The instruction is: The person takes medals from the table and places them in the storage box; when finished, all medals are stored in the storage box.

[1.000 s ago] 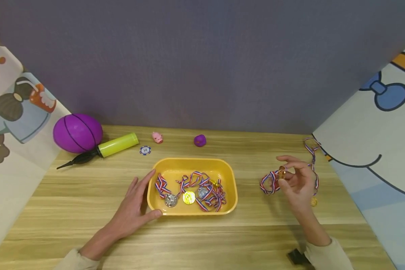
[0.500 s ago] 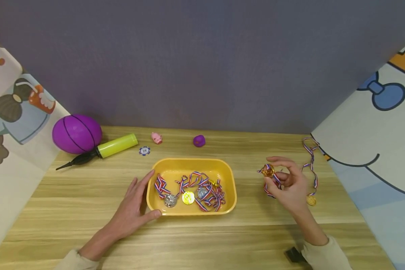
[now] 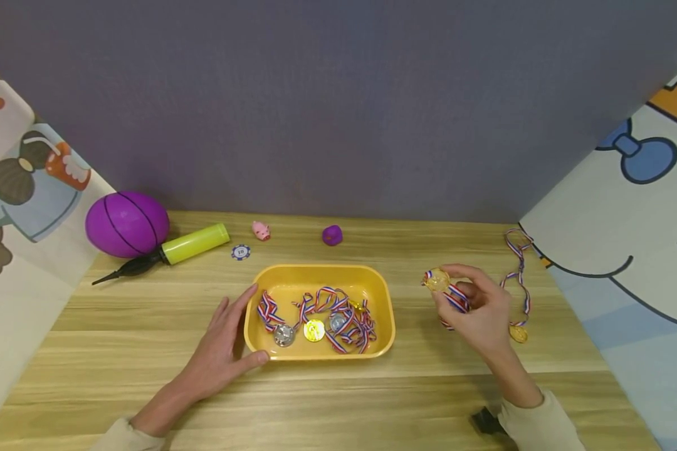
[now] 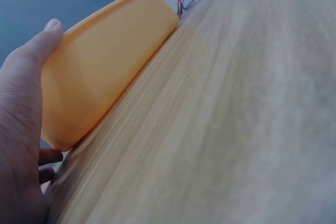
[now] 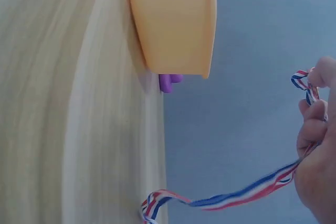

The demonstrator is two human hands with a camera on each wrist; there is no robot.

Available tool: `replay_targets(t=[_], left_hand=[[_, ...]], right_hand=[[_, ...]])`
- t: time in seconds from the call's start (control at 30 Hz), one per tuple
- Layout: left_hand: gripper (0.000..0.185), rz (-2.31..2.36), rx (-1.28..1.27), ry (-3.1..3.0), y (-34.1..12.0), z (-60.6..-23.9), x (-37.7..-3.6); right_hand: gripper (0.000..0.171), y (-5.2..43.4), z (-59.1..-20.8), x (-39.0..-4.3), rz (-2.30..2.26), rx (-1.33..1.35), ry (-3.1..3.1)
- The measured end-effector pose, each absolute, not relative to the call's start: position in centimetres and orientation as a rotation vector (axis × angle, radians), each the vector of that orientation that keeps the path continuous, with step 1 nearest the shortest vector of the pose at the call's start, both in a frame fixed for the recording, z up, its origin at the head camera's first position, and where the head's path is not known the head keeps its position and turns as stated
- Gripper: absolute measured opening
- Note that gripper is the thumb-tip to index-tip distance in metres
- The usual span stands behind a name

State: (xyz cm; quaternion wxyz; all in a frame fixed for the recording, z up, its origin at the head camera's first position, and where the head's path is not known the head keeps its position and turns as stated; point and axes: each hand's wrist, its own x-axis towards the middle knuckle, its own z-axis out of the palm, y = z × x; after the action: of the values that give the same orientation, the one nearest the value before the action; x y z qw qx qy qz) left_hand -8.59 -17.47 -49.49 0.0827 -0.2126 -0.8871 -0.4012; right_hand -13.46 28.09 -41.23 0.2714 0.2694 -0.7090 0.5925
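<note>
Gold medal [image 3: 437,279] pinched in right hand [image 3: 479,310], lifted above table right of yellow tray [image 3: 320,276], ribbon bunched in curled fingers. Left hand [image 3: 221,349] flat, fingers straight, touching tray's left wall. Surface: light wood-grain table [image 3: 338,401]; grey-blue back wall, cartoon-print side panels. Poker chip [image 3: 241,252] reads "10". Tray holds three visible medals: two silver, one gold. One more medal [image 3: 518,333] on table, near right hand.

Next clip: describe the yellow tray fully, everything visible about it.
The yellow tray is a shallow rounded-rectangle bin, plastic by its look, sitting flat on the wooden table. It holds a tangle of medals, gold and silver discs on red, white and blue ribbons. The left hand rests against its left end, thumb at the near corner.
</note>
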Motion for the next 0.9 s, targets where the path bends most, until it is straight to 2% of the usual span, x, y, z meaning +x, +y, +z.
replay_targets(t=[0.23,0.9], left_hand=[[0.112,-1.196,-0.642,-2.639,-17.5,-49.5,-8.6],[0.112,-1.188,-0.648,-2.64,-17.5,-49.5,-8.7]], right_hand=[[0.039,27.6,-40.4,-13.9,1.6,0.804,-1.881],[0.038,25.7,-36.8,-14.3,1.549,0.787,-1.797]])
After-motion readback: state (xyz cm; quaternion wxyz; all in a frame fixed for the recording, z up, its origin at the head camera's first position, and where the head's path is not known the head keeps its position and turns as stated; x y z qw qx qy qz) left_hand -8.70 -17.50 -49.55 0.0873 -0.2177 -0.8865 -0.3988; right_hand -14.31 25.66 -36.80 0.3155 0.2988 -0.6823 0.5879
